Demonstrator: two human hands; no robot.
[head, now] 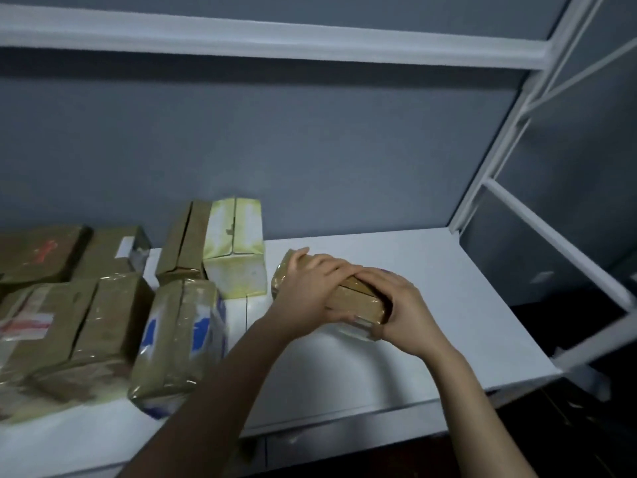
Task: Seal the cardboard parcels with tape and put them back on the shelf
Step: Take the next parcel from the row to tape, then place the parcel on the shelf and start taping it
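Note:
A small brown cardboard parcel [355,298], wrapped in clear tape, lies on the white shelf [431,305] right of centre. My left hand [310,288] lies over its top and left side, fingers curled across it. At the parcel's right end my right hand [396,301] grips it, fingers wrapped round the end. Both hands hide much of the parcel. No tape roll is in view.
Several taped parcels fill the shelf's left part: a blue-printed one [179,339], a yellow-white upright box [238,246], a brown upright box [182,243], and flat brown ones [62,326]. The white rack frame [510,125] rises at right, an upper shelf [275,39] overhead.

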